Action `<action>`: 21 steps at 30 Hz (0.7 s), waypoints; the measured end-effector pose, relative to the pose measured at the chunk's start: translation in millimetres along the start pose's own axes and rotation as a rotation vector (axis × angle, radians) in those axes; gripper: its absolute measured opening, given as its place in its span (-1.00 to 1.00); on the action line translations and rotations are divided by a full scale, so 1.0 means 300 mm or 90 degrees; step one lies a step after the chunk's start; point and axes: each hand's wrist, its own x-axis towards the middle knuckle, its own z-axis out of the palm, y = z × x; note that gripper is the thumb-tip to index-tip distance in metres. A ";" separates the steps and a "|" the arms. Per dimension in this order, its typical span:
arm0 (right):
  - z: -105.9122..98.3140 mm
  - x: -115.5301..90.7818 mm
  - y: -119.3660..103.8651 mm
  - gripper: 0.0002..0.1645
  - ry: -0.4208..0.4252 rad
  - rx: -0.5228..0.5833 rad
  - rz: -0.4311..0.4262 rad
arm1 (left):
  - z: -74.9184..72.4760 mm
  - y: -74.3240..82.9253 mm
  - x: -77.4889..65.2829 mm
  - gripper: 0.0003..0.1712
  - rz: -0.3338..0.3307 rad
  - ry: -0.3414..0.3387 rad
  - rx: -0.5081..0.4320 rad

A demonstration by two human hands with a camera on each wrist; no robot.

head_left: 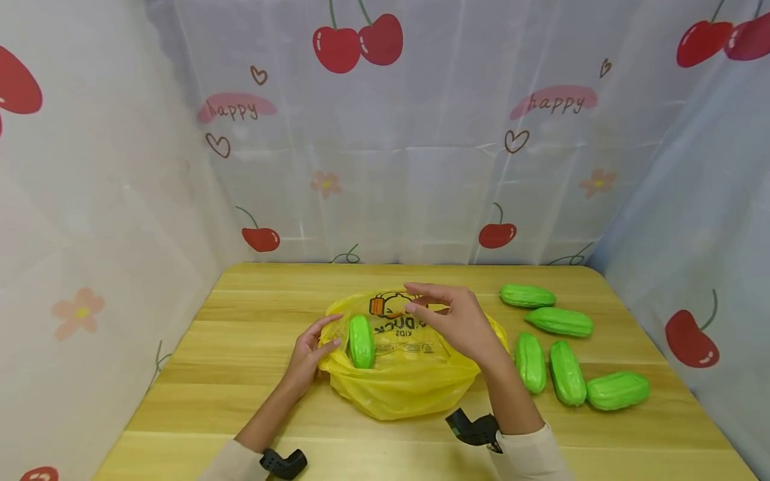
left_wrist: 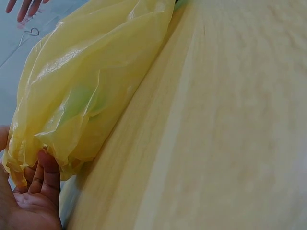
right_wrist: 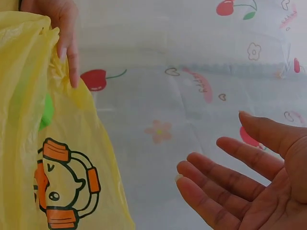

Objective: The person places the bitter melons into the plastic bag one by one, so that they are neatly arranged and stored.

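A yellow plastic bag (head_left: 403,394) with a duck print lies on the table with its mouth spread wide. Inside it, near the left side, rests one bright green ridged vegetable (head_left: 361,342), like a small bitter melon or gourd. My left hand (head_left: 309,354) pinches the bag's left rim between thumb and fingers, as the left wrist view also shows with the hand (left_wrist: 36,191) at the gathered plastic. Above the bag's right part hovers my right hand (head_left: 460,324), holding nothing; in the right wrist view its fingers (right_wrist: 225,184) are spread and relaxed.
Several similar green vegetables (head_left: 567,373) lie on the wooden table (head_left: 271,300) to the right of the bag, the nearest close to my right forearm. A white curtain (head_left: 409,187) with cherry prints hangs behind the table and along both sides.
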 end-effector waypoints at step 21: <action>-0.210 -0.110 -0.011 -0.44 0.066 -0.099 0.046 | 0.005 0.005 0.005 -0.43 0.004 -0.003 -0.023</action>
